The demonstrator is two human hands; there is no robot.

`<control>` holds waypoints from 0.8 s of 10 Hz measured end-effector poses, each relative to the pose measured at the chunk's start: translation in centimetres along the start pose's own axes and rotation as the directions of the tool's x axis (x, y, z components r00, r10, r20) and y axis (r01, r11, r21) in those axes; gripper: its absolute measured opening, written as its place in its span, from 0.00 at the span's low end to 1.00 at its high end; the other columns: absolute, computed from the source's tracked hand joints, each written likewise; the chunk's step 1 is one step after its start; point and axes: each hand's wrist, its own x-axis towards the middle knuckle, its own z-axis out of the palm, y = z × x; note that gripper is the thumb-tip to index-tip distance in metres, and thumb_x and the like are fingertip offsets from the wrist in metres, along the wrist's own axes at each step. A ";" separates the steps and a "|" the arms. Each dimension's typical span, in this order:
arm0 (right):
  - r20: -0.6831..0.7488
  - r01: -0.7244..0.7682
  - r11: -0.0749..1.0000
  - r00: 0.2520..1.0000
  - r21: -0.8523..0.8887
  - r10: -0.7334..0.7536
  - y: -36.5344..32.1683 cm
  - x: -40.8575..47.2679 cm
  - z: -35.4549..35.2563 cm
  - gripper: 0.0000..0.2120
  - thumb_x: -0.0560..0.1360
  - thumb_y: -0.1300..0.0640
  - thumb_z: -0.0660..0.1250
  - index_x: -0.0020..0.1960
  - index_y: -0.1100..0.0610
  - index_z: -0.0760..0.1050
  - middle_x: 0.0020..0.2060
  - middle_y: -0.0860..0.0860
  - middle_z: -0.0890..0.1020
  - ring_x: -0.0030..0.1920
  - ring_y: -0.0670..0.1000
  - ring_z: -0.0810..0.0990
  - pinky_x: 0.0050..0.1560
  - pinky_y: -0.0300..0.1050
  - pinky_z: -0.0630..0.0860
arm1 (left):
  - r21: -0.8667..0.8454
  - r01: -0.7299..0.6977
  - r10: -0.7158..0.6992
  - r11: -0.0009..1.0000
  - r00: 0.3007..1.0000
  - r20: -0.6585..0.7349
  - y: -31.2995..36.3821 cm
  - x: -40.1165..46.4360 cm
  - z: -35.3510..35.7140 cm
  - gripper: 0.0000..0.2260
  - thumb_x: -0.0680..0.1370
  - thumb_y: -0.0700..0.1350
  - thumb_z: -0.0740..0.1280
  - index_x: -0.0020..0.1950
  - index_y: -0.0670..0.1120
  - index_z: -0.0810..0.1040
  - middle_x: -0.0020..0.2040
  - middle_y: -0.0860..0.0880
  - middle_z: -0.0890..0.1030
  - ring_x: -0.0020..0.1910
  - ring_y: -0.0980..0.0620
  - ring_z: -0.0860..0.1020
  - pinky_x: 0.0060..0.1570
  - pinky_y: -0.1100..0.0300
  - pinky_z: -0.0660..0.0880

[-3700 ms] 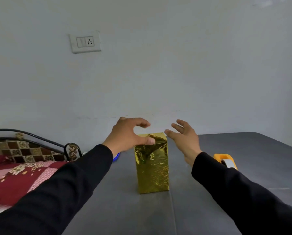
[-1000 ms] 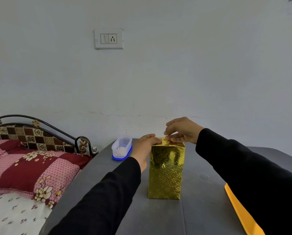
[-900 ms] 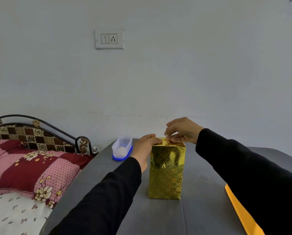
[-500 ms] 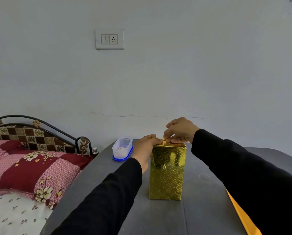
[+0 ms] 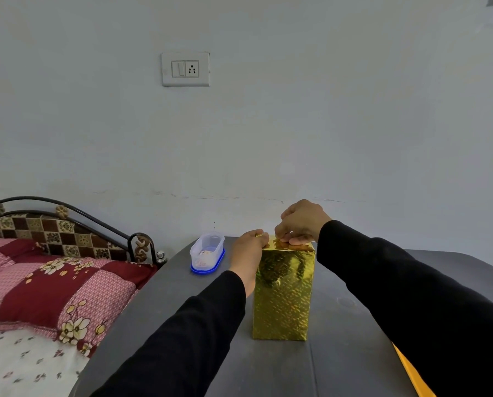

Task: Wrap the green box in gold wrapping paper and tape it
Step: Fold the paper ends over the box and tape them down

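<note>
Bare table (image 5: pixel 339 365) flanks the gold-wrapped box (image 5: pixel 282 296); a plastic container (image 5: pixel 207 253) stands far-left.

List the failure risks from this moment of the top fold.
1. The gold-wrapped box stands tall and upright on the table; both the left hand and the right hand work at its top edge, so a sideways push might tip it.
2. The top flaps look held by fingers only; no tape is visible there, so they may spring open on release.
</note>
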 end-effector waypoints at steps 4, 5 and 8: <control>0.023 -0.010 0.997 1.000 -0.080 0.011 0.1 0.8 0.1 0.09 0.66 0.65 0.79 0.42 0.59 0.81 0.36 0.55 0.88 0.41 0.51 0.89 0.49 0.51 0.86 | 0.104 -0.001 0.012 0.995 0.995 -0.104 0.7 0.0 1.4 0.05 0.80 0.46 0.66 0.49 0.45 0.80 0.46 0.48 0.80 0.44 0.51 0.76 0.44 0.60 0.72; 0.079 -0.040 0.991 0.996 -0.126 0.050 -0.3 1.3 0.0 0.11 0.68 0.62 0.80 0.49 0.62 0.83 0.37 0.54 0.88 0.44 0.50 0.89 0.51 0.48 0.85 | 0.107 -0.021 0.034 0.994 0.992 -0.121 0.4 -0.1 1.3 0.08 0.80 0.47 0.67 0.56 0.46 0.81 0.53 0.47 0.81 0.47 0.52 0.78 0.42 0.62 0.72; 0.252 -0.034 0.851 0.948 -0.524 0.193 -2.7 1.6 -1.3 0.12 0.82 0.51 0.68 0.46 0.59 0.76 0.22 0.46 0.76 0.32 0.48 0.68 0.64 0.46 0.69 | 0.175 -0.064 0.090 0.982 0.986 -0.143 0.0 -0.3 1.2 0.10 0.80 0.49 0.67 0.59 0.47 0.80 0.55 0.47 0.81 0.48 0.52 0.78 0.46 0.62 0.74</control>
